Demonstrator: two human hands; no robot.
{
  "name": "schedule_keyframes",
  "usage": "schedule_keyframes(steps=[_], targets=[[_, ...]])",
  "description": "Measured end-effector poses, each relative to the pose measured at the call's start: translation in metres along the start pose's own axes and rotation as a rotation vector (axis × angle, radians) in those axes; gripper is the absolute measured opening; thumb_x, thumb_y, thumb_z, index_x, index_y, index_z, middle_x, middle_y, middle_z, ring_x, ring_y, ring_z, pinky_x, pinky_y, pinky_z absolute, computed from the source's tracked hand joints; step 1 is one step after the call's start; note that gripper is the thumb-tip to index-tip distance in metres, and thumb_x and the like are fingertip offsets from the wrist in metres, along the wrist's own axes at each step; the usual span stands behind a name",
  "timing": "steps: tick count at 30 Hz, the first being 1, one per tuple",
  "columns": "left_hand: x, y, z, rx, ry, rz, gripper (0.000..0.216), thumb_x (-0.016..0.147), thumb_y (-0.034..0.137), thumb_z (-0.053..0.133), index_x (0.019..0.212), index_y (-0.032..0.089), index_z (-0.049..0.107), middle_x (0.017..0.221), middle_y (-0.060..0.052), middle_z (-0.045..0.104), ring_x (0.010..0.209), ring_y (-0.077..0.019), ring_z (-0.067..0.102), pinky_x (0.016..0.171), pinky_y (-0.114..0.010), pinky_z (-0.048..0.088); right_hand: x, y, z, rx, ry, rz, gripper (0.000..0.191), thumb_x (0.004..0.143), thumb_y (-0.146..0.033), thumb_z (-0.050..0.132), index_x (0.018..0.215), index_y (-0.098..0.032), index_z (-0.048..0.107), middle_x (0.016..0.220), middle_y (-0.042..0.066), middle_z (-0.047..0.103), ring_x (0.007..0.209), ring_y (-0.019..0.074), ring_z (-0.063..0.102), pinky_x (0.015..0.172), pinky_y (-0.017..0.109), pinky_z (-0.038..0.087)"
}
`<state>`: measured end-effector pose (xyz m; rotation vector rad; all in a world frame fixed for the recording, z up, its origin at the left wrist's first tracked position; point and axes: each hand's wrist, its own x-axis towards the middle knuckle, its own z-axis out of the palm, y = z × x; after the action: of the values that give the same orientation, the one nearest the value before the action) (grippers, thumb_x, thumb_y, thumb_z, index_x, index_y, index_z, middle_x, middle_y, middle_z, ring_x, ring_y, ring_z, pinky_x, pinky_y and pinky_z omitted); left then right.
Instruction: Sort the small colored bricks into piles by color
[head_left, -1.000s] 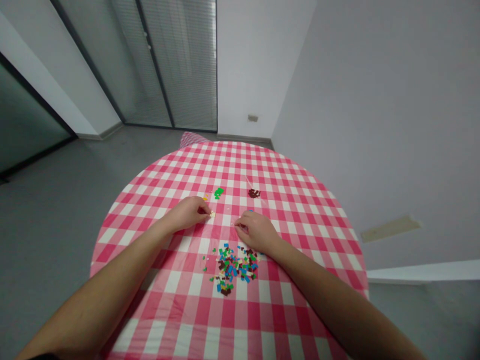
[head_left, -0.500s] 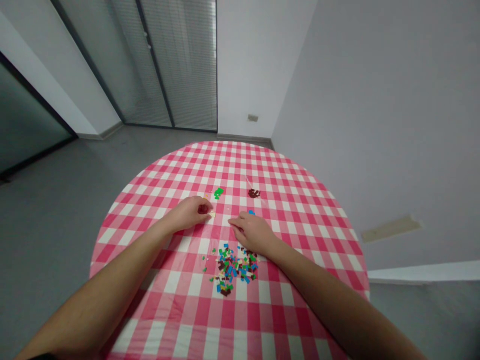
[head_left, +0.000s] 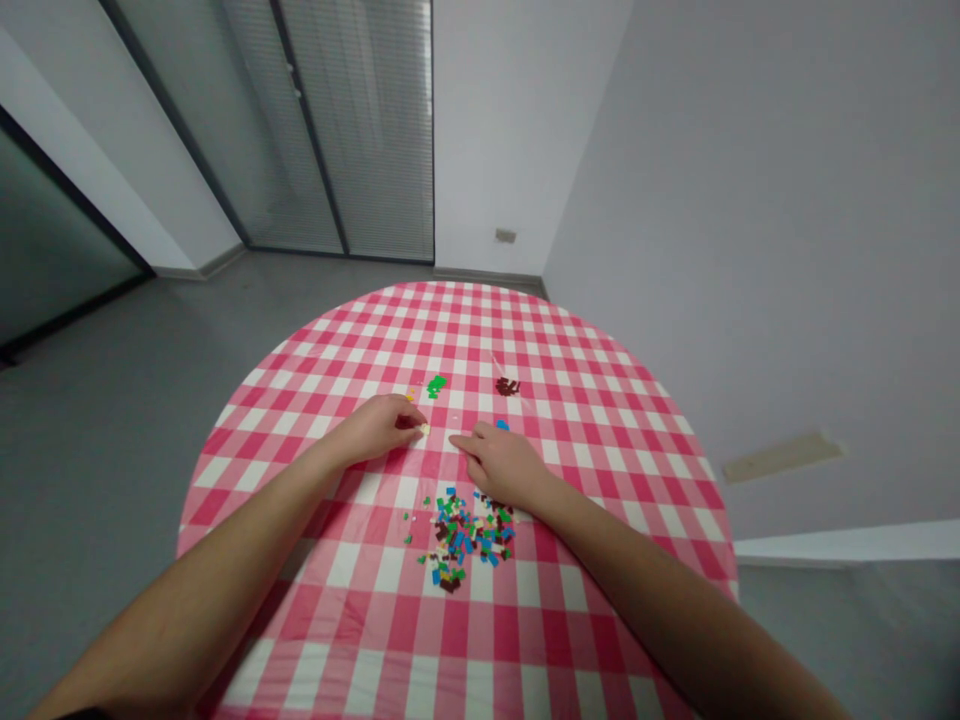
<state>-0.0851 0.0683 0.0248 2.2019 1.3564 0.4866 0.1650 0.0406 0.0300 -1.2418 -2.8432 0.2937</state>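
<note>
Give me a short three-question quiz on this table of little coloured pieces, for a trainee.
1. Multiple choice: beyond the hands, what lies to the right of the green group? A a purple group; B the dark brown group; C a black group.
2. True or false: the left hand rests on the mixed pile.
3. Fill in: the right hand stretches its index finger toward the ___ hand.
Key: 1 B. 2 False: it lies beyond the pile, by a cream piece. 3 left.
</note>
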Motion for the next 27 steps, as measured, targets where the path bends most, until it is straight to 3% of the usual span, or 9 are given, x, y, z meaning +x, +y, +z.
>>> schedule_keyframes(steps=[17,22,27], targets=[[-0.0001,0.0047,0.0013,-0.045,-0.024,0.061,0.017,0.086,0.028,0.058,0.088,0.02,0.074,0.079,-0.005,0.071,0.074,-0.0186,0.062,0.067,-0.03,0.046,-0.0007,-0.0028,-0.0041,-0.015,-0.028,0.022,0.043,0.096,-0.025,0.044,0.137,-0.022,0.057,0.107,0.01,0.064,0.091,0.0223,0.06,0.069,0.029,0.045],[-0.0002,0.0036,0.0005,-0.033,-0.037,0.068,0.018,0.088,0.028,0.058,0.092,0.02,0.074,0.083,-0.006,0.071,0.075,-0.0183,0.062,0.069,-0.03,0.047,-0.0006,-0.0037,-0.0048,-0.024,-0.032,0.025,0.044,0.097,-0.025,0.043,0.139,-0.023,0.055,0.108,0.01,0.064,0.091,0.0227,0.061,0.07,0.029,0.046],[-0.0009,0.0095,0.0034,-0.037,0.041,0.137,0.02,0.088,0.028,0.062,0.103,0.02,0.074,0.095,-0.008,0.067,0.085,-0.0191,0.062,0.078,-0.033,0.05,0.0004,-0.0062,-0.0049,-0.05,-0.042,0.017,0.049,0.096,-0.026,0.043,0.144,-0.024,0.051,0.108,0.011,0.063,0.088,0.024,0.062,0.068,0.031,0.047]])
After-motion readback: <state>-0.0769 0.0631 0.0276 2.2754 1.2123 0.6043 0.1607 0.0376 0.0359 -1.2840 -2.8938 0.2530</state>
